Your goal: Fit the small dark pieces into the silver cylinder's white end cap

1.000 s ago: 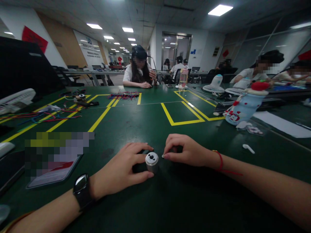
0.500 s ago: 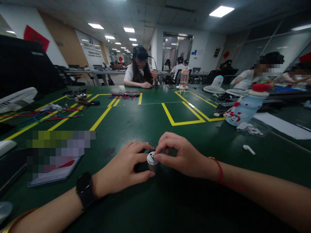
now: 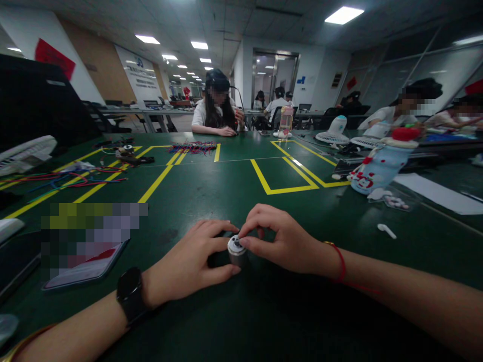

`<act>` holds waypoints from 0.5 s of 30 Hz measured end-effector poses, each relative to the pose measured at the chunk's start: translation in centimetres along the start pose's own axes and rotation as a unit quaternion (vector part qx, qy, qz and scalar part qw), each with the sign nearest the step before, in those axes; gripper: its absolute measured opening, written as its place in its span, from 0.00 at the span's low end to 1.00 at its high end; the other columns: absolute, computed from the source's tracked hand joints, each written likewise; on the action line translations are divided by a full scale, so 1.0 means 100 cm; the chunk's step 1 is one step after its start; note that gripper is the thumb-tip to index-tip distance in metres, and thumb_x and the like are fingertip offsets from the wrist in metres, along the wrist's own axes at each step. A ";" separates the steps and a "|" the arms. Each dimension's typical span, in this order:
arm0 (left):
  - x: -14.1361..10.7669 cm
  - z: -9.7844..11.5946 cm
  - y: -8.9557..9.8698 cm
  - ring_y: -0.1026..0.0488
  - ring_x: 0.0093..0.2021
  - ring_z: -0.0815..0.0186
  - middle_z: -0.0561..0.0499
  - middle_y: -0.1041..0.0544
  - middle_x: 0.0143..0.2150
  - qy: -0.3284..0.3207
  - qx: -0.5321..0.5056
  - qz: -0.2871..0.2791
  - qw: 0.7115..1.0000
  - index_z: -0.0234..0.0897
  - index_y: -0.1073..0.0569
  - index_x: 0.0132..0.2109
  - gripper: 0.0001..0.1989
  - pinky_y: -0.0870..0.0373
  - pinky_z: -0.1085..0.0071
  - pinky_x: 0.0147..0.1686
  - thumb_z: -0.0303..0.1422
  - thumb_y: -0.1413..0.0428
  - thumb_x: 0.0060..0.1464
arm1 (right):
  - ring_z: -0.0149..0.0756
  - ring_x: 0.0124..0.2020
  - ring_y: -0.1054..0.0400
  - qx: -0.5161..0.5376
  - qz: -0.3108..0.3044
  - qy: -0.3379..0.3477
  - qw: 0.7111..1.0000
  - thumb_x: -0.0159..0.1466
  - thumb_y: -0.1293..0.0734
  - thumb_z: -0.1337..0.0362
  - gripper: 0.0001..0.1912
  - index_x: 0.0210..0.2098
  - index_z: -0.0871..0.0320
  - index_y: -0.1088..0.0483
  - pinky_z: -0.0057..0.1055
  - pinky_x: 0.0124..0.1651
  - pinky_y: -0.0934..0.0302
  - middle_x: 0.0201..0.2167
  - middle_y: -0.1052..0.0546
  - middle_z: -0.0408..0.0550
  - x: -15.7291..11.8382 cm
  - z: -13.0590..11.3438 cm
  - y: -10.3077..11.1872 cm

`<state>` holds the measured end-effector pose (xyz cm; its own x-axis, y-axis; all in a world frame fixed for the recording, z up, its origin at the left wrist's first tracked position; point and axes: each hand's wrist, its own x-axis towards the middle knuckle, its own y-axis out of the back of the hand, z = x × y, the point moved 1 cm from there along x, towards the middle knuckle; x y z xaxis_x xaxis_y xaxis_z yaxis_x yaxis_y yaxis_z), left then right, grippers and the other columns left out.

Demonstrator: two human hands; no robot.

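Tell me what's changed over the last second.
The right hand has moved left, from beside the metal cylinder to its top; the small piece it pinched is now too hidden to tell whether it was let go. The left hand still curls around the cylinder; the blue bottle and white earbud stayed put.

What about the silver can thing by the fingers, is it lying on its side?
No, the silver cylinder stands upright on the green table, with its pale top facing up.
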<state>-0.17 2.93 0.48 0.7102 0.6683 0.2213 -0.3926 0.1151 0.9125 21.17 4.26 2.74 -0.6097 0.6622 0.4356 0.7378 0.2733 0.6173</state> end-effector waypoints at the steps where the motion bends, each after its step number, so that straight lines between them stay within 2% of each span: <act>1: 0.000 0.000 0.001 0.36 0.56 0.53 0.49 0.33 0.58 0.001 0.001 -0.002 1.000 0.45 0.25 0.48 0.12 0.39 0.54 0.55 0.39 0.41 0.56 | 0.29 0.31 0.36 0.000 0.011 -0.010 1.000 0.61 0.32 0.61 0.07 0.36 0.58 0.26 0.28 0.34 0.40 0.34 0.28 0.46 0.001 0.002 0.002; 4: 0.000 0.000 0.002 0.36 0.57 0.53 0.48 0.33 0.58 0.008 0.007 -0.013 1.000 0.45 0.26 0.49 0.14 0.40 0.53 0.56 0.40 0.41 0.57 | 0.30 0.30 0.36 0.006 0.064 -0.077 0.995 0.62 0.34 0.59 0.09 0.34 0.59 0.26 0.28 0.32 0.41 0.31 0.27 0.45 0.004 0.021 0.016; 8: -0.001 -0.002 0.002 0.37 0.58 0.53 0.49 0.33 0.59 0.011 -0.001 -0.010 1.000 0.45 0.25 0.49 0.14 0.40 0.55 0.57 0.41 0.41 0.57 | 0.31 0.27 0.36 0.002 0.177 -0.216 0.960 0.58 0.32 0.56 0.12 0.33 0.59 0.25 0.29 0.30 0.42 0.27 0.26 0.44 0.005 0.076 0.050; 12: -0.001 -0.003 0.000 0.36 0.58 0.53 0.49 0.33 0.59 0.009 -0.002 -0.008 1.000 0.46 0.26 0.51 0.15 0.39 0.54 0.56 0.41 0.41 0.57 | 0.30 0.23 0.39 -0.013 0.245 -0.262 0.933 0.59 0.35 0.54 0.16 0.33 0.62 0.27 0.29 0.26 0.46 0.24 0.29 0.45 -0.001 0.123 0.079; 15: 0.000 -0.004 -0.001 0.37 0.58 0.53 0.49 0.34 0.60 0.011 0.002 -0.014 1.000 0.48 0.27 0.53 0.17 0.39 0.53 0.56 0.41 0.42 0.57 | 0.29 0.22 0.39 -0.010 0.240 -0.267 0.933 0.59 0.35 0.53 0.17 0.34 0.62 0.27 0.29 0.26 0.46 0.24 0.29 0.45 -0.004 0.132 0.083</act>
<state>-0.31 3.22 0.25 0.7085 0.6803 0.1877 -0.3704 0.1321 0.9194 31.34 15.48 -0.89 0.0253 0.9600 0.2788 0.8801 -0.1536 0.4492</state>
